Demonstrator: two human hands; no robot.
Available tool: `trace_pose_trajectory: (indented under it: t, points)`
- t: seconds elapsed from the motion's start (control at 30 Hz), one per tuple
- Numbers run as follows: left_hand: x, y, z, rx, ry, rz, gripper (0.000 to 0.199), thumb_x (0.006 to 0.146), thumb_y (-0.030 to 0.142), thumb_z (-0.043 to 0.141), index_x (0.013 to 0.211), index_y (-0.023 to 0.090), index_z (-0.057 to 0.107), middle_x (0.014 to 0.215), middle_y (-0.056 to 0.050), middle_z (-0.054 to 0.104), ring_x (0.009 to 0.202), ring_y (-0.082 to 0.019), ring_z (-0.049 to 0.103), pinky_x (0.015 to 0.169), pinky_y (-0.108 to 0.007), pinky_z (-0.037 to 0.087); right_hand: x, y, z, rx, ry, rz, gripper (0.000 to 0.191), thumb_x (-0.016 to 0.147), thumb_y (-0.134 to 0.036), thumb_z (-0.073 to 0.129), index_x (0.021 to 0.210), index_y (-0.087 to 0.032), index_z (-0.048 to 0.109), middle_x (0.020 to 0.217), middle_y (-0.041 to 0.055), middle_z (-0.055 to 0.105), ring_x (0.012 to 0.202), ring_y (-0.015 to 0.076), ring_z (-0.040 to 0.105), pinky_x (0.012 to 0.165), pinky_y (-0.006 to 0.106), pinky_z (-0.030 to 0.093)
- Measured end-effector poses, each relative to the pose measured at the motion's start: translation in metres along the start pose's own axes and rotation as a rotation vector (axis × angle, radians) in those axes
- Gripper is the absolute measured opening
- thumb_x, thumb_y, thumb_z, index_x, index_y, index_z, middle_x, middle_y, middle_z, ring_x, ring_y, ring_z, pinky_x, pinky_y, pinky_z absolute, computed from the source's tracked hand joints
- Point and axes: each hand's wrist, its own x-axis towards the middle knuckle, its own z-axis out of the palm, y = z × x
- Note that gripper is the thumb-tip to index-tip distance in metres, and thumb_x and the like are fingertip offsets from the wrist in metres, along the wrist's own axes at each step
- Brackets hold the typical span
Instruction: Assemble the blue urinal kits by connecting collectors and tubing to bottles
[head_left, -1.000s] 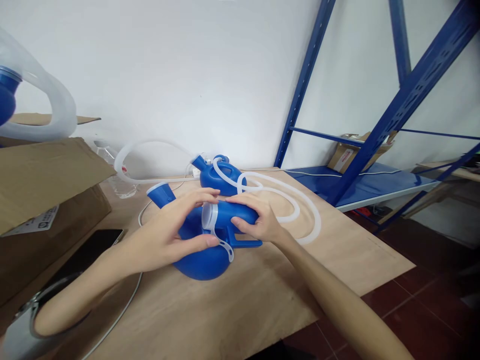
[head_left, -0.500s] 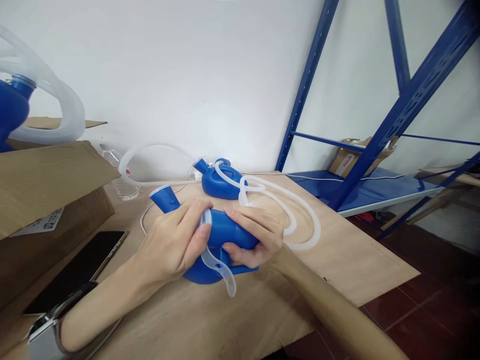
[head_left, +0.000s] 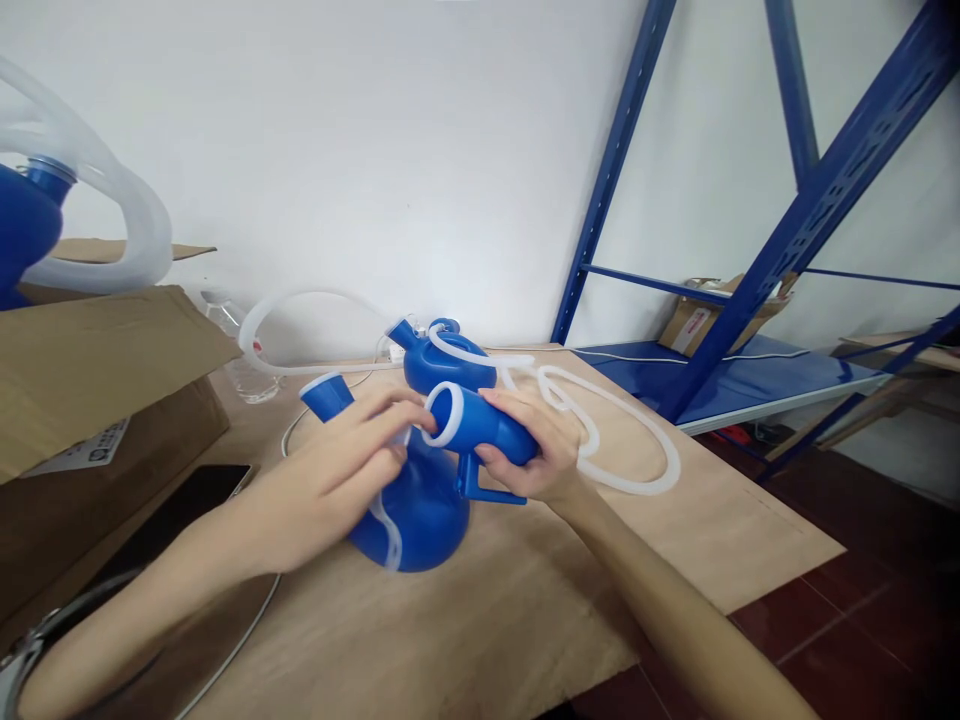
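Observation:
My right hand (head_left: 547, 440) grips a blue spout piece (head_left: 474, 418) with a white rim around its open mouth, which faces left. A small blue bracket hangs under the spout. My left hand (head_left: 330, 480) pinches a translucent strap cap (head_left: 390, 540) just left of that mouth; its strap dangles and the fingers hide most of it. Below both hands stands a blue plastic urinal bottle (head_left: 431, 520), its white-rimmed neck (head_left: 324, 395) tilting up to the left. A translucent hose (head_left: 630, 485) loops over the table beyond my right hand.
Behind is another blue bottle (head_left: 450, 372) with a hose. An open cardboard box (head_left: 112, 370) at left holds more blue bottles and tubing. A black phone (head_left: 180, 500), a clear plastic bottle (head_left: 251, 375) and a thin cable lie nearby. Blue metal shelving (head_left: 750, 380) stands right.
My left hand has pulled the translucent cap off the spout's mouth, moving left with it. My right hand has turned the spout slightly, so its opening shows, and the hose loops have shifted right.

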Motion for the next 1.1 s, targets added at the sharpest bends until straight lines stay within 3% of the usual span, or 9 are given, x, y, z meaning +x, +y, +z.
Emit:
trace_pose_trajectory:
  t: [0.1,0.2,0.3,0.4,0.53,0.73,0.87,1.0,1.1]
  points:
    - [-0.002,0.002,0.016,0.124,0.014,0.057,0.032,0.108,0.029,0.034,0.12,0.025,0.064,0.144,-0.008,0.054,0.125,-0.025,0.057,0.109,-0.042,0.051,-0.003,-0.004,0.004,0.007,-0.028,0.024,0.045,0.09,-0.034,0.073,0.133,-0.022,0.066,0.116,0.0119,0.08,0.101,0.0293,0.08,0.087,0.044,0.068]
    - [-0.002,-0.006,0.029,0.214,0.055,0.06,0.033,0.11,0.034,0.032,0.111,0.022,0.063,0.147,-0.012,0.048,0.114,-0.025,0.062,0.095,-0.043,0.058,-0.006,-0.004,0.005,0.038,-0.035,0.045,0.045,0.09,-0.033,0.074,0.133,-0.023,0.066,0.118,0.0112,0.08,0.102,0.0285,0.079,0.089,0.043,0.067]
    - [0.0,-0.014,0.034,0.368,0.128,0.147,0.033,0.109,0.04,0.038,0.11,0.02,0.064,0.146,-0.015,0.047,0.097,-0.024,0.065,0.078,-0.041,0.061,-0.007,-0.002,0.006,0.083,-0.041,0.055,0.045,0.089,-0.031,0.075,0.133,-0.022,0.066,0.119,0.0118,0.079,0.104,0.0281,0.079,0.091,0.042,0.066]
    - [0.003,-0.013,0.032,0.44,0.205,0.201,0.03,0.108,0.038,0.045,0.104,0.018,0.067,0.138,-0.016,0.05,0.097,-0.025,0.065,0.073,-0.038,0.059,-0.006,-0.002,0.008,0.103,-0.036,0.047,0.043,0.09,-0.03,0.074,0.131,-0.021,0.067,0.118,0.0125,0.079,0.104,0.0279,0.079,0.092,0.042,0.066]
    - [0.005,-0.002,0.032,0.313,0.249,0.184,0.033,0.108,0.034,0.046,0.088,0.018,0.066,0.119,-0.011,0.056,0.091,-0.021,0.065,0.079,-0.036,0.057,-0.006,-0.004,0.009,0.123,-0.033,0.02,0.044,0.09,-0.029,0.074,0.132,-0.021,0.065,0.118,0.0129,0.079,0.104,0.028,0.078,0.092,0.042,0.066]
    - [0.006,0.005,0.037,0.125,0.227,0.065,0.029,0.108,0.03,0.043,0.088,0.019,0.06,0.112,-0.007,0.063,0.087,-0.017,0.066,0.071,-0.031,0.052,-0.006,-0.006,0.009,0.117,-0.039,0.042,0.041,0.089,-0.029,0.075,0.129,-0.02,0.066,0.116,0.013,0.079,0.103,0.0273,0.079,0.092,0.042,0.066]
    - [0.006,0.006,0.035,0.027,0.231,0.051,0.026,0.106,0.028,0.05,0.083,0.019,0.06,0.087,-0.001,0.064,0.077,-0.014,0.062,0.072,-0.027,0.05,-0.008,-0.005,0.011,0.132,-0.032,0.043,0.044,0.088,-0.028,0.075,0.13,-0.02,0.066,0.118,0.0128,0.079,0.105,0.0275,0.078,0.094,0.041,0.066]
    - [0.008,0.005,0.032,-0.09,0.26,-0.054,0.02,0.099,0.037,0.063,0.087,0.021,0.063,0.079,0.002,0.065,0.067,-0.012,0.059,0.061,-0.025,0.047,-0.011,-0.002,0.013,0.113,-0.036,0.044,0.047,0.088,-0.03,0.075,0.133,-0.021,0.066,0.119,0.0118,0.079,0.105,0.0275,0.079,0.093,0.042,0.066]
    - [0.01,0.003,0.03,-0.159,0.203,-0.13,0.023,0.095,0.042,0.067,0.086,0.022,0.067,0.072,0.003,0.065,0.06,-0.012,0.055,0.05,-0.023,0.04,-0.013,-0.001,0.013,0.11,-0.046,0.031,0.046,0.087,-0.029,0.076,0.131,-0.018,0.067,0.116,0.0136,0.079,0.103,0.0273,0.079,0.091,0.04,0.066]
